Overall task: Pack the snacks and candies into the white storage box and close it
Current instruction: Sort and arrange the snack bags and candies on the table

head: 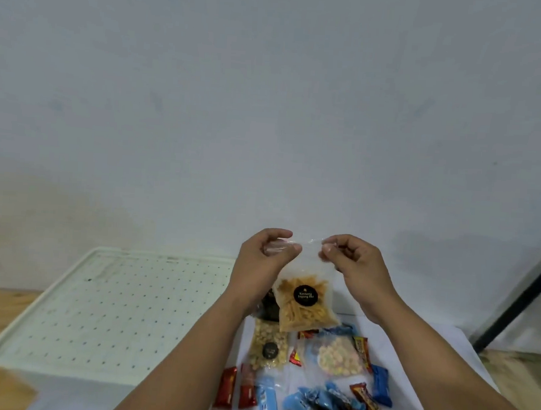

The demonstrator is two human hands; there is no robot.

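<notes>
Two hands hold one clear bag of yellow snack sticks (304,302) up above the worktop (1,388): the left hand (261,261) pinches the bag's top edge at one corner, the right hand (351,260) pinches it at the other, each grip closed on the plastic between thumb and fingertips. The bag hangs tilted, its black round label facing the camera, its lower end just above the pile of other snacks.

Below it, on a white cloth (412,349) spread over the right part of the worktop, lie a clear bag of pale nuts (268,347), a clear bag of round yellow puffs (337,356), several blue-wrapped candies (307,403) and several red-wrapped candies (226,386), all loose and close together. Something dark sits behind the held bag, too hidden to name.

To the left of the cloth stands the white storage box (62,372), with its dotted white lid (114,303) lying flat on top, so it looks shut.

Judging by this, packing has barely begun: nothing is visibly inside the box, and the hands seem to be pressing or checking the bag's seal. The next move likely calls for freeing one hand to lift the lid off, then carrying the bag leftward and laying it flat inside, leaving room for the smaller packets.
</notes>
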